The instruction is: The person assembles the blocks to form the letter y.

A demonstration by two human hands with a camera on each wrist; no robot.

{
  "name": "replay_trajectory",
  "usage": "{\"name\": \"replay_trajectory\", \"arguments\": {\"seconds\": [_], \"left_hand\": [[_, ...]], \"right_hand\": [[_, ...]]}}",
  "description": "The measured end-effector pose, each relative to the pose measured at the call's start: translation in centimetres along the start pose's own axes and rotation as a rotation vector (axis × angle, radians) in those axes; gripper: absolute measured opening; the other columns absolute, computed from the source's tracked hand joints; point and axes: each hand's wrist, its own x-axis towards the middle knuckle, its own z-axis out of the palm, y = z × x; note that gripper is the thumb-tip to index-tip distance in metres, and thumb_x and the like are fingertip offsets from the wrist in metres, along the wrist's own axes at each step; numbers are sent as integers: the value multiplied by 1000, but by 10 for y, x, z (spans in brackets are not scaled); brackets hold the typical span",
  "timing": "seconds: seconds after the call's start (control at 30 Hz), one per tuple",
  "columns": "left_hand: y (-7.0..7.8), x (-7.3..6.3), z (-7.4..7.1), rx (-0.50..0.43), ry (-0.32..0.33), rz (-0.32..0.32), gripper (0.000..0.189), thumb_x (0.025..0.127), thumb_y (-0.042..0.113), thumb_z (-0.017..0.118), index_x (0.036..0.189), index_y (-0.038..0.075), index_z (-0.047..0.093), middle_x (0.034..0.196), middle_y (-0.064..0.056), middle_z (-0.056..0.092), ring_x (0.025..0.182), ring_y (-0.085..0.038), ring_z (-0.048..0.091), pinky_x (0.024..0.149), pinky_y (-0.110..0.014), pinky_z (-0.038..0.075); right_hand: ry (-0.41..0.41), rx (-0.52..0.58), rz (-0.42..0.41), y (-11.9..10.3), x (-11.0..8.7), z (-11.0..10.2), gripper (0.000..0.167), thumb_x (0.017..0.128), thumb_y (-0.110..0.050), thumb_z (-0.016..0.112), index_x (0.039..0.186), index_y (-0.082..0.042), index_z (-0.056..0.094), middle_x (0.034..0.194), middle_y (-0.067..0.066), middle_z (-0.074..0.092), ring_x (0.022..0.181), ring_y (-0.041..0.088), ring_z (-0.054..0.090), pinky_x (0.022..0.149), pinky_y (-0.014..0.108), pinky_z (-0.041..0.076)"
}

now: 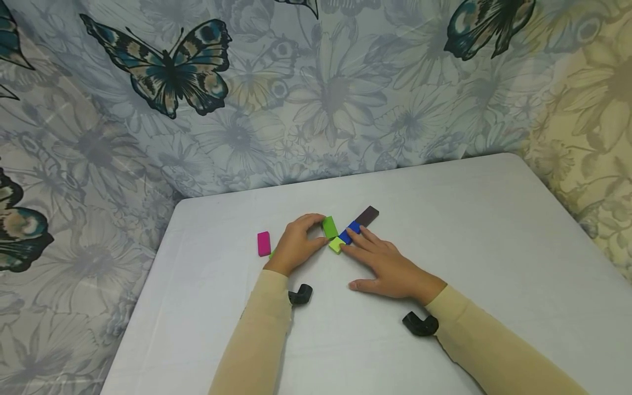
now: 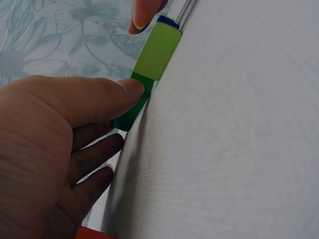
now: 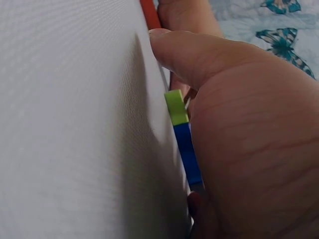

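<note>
Two bare hands work over a white table (image 1: 469,219). The left hand (image 1: 295,244) pinches a green block (image 1: 329,227) between thumb and forefinger, its other fingers loosely bent. The right hand (image 1: 387,269) is spread wide, thumb well apart, its fingertips at a blue block (image 1: 349,232) and a lime block (image 1: 336,245), gripping neither.

The green block is near the middle of the table, at the near end of a short line: lime just beside it, then blue, then a dark brown block (image 1: 367,216) farthest off. A pink block (image 1: 264,243) lies apart, left of the left hand.

The blocks look light, stiff and hard to break (wood or plastic, the pictures cannot settle which). Their smooth, flat faces might slip or twist under an uneven push. The best hold on the green block is probably across its opposite sides, leaving the face toward its neighbour free.
</note>
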Motion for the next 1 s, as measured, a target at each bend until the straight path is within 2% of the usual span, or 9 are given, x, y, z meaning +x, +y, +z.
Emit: {"name": "replay_trajectory", "arguments": {"seconds": [0.4, 0.6, 0.67, 0.8, 0.9, 1.0], "left_hand": [[1, 0, -1, 7, -4, -8, 54, 96, 17, 87, 147, 14, 68, 150, 0, 63, 144, -14, 52, 120, -33, 38], [0, 0, -3, -20, 21, -11, 54, 96, 17, 85, 148, 14, 68, 147, 1, 64, 142, -15, 54, 120, -37, 39], [0, -1, -4, -46, 31, -16, 54, 97, 18, 84, 148, 15, 68, 145, 1, 65, 140, -15, 55, 120, -39, 40], [0, -2, -6, -155, 53, -10, 51, 102, 24, 80, 150, 14, 67, 144, 1, 66, 136, -16, 58, 117, -42, 43], [0, -2, -7, -255, 76, 15, 48, 108, 28, 73, 151, 10, 65, 147, 0, 64, 133, -18, 60, 113, -43, 47], [-1, -2, -9, -317, 100, 31, 45, 113, 32, 63, 152, 9, 63, 150, 0, 62, 132, -18, 61, 112, -43, 49]], "right_hand": [[-13, -16, 7, -2, 0, 0, 91, 98, -61, 75, 171, -22, 39, 180, 7, 15, 165, 36, 2, 120, 71, 25], [-14, -17, 2, -2, 1, 0, 91, 98, -60, 75, 171, -21, 39, 180, 7, 15, 165, 35, 2, 121, 70, 24], [-15, -17, 3, -2, 1, 0, 91, 98, -61, 75, 171, -21, 39, 180, 7, 15, 165, 35, 2, 121, 69, 24], [-16, -15, 5, -2, 1, 0, 90, 98, -61, 75, 171, -22, 40, 180, 7, 15, 165, 35, 2, 121, 70, 24], [-15, -17, 6, -2, 1, 0, 90, 98, -61, 75, 171, -22, 40, 180, 7, 15, 165, 35, 3, 121, 69, 24], [-15, -20, 9, -2, 1, 1, 90, 98, -61, 75, 171, -22, 40, 180, 6, 15, 165, 35, 3, 121, 69, 24]]}}
